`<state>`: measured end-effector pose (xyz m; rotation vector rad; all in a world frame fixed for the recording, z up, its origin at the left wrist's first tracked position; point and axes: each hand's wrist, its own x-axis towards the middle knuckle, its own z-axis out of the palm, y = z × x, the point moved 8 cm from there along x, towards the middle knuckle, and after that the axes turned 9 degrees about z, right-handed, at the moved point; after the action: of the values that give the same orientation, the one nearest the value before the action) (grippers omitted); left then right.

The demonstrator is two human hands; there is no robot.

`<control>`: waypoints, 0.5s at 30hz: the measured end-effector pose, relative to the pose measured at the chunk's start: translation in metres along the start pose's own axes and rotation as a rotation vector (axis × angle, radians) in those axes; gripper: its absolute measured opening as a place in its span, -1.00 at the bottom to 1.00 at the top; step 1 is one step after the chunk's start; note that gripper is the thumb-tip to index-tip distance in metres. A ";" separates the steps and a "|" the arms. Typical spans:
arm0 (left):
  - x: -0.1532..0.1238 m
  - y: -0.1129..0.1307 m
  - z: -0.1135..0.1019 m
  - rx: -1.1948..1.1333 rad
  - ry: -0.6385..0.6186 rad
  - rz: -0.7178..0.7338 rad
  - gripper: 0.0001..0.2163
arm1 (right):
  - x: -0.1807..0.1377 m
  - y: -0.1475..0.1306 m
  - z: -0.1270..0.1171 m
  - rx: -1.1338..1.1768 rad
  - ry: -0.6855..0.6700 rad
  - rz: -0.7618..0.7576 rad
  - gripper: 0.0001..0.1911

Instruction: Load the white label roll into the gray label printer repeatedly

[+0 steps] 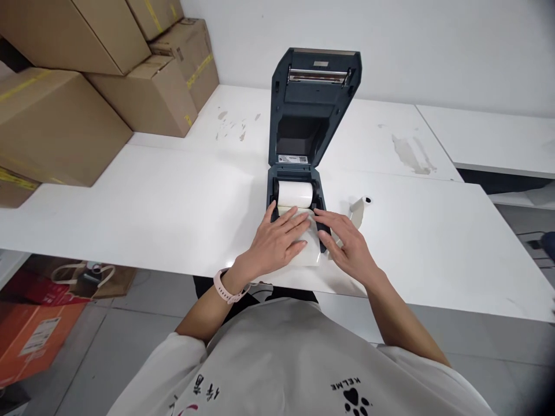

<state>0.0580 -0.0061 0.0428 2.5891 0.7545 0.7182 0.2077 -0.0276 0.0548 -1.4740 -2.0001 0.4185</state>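
A dark label printer stands on the white table with its lid raised. Inside its bay sits a roll of white labels, and the label strip runs from it over the printer's front edge. My left hand lies flat across the strip, fingers stretched out. At the printer's right front edge is my right hand, its fingers apart and their tips beside the strip; whether they touch it I cannot tell. A small roll of backing paper with a loose tail lies right of the printer.
Cardboard boxes are stacked on the left of the white table. An orange box and a paper bag stand on the floor at the lower left. A wall rises behind the table.
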 end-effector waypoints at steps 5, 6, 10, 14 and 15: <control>-0.002 -0.001 0.002 0.030 -0.055 0.001 -0.52 | 0.003 0.010 -0.003 0.006 -0.006 0.078 -0.54; -0.002 -0.001 0.002 0.032 -0.055 0.001 -0.53 | 0.003 0.009 -0.003 0.000 -0.007 0.076 -0.54; -0.001 0.002 0.005 0.043 -0.054 -0.002 -0.52 | 0.002 0.006 0.000 -0.019 0.000 0.039 -0.55; -0.001 0.004 0.007 0.047 -0.036 0.001 -0.49 | 0.003 0.005 -0.003 -0.028 -0.019 0.039 -0.56; -0.001 0.004 0.006 0.048 -0.036 0.005 -0.49 | 0.008 0.005 -0.009 -0.026 -0.005 0.044 -0.55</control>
<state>0.0624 -0.0110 0.0390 2.6405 0.7637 0.6614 0.2158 -0.0196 0.0610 -1.5361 -1.9876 0.4169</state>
